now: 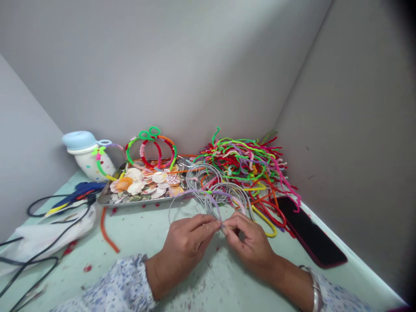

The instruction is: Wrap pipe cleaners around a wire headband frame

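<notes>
1. Left hand [186, 242]: thumb and fingertips pinched together on a lilac fuzzy stem [215, 202], low centre of the view, above the desk [146, 234].
2. Right hand [250, 242]: fingertips also pinched on the lilac fuzzy stem, right next to the left hand's; both sets of tips nearly met. Exact grip at the meeting point was too small to tell.
3. Lilac fuzzy stem curved up and away from the fingertips, in front of the grey wire coils [208, 167]; a small green bit showed along the arc, a pale pink stretch to its right.
4. Behind the coils, right of centre: big tangled pile of coloured fuzzy stems [240, 158], with red, orange and yellow ones trailing toward the right hand.
5. Left of the coils: metal tray [143, 203] full of shells [136, 187]; two fuzzy ring bands [128, 154] stood upright over its back part, green loops at the top.
6. Far left: white bottle [94, 162] with a blue lid, tilted in view; a band with a green flower [98, 151] was just in front of it.
7. Near left: white plastic bag [48, 229], black cable [29, 261] across it; a single orange stem [107, 234] lay by the tray.
8. Right: black phone [312, 234], lying flat near the desk edge.
</notes>
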`<control>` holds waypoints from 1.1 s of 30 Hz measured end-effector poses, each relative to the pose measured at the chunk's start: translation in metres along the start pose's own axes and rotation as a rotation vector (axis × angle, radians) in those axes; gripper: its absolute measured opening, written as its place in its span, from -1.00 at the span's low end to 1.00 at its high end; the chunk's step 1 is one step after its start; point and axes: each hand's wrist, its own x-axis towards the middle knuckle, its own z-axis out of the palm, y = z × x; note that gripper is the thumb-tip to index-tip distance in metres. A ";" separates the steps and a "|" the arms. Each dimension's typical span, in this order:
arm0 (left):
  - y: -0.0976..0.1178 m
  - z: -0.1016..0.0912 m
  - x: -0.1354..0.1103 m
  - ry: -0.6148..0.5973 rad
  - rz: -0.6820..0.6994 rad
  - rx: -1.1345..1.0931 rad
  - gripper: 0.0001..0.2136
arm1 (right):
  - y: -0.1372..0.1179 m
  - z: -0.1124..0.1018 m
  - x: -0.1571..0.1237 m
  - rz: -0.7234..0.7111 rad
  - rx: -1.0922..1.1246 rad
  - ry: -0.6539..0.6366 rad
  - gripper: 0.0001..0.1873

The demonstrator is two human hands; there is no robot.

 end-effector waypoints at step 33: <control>0.005 0.004 -0.002 -0.337 -0.222 0.050 -0.85 | 0.001 0.001 -0.001 -0.132 -0.123 0.002 -0.87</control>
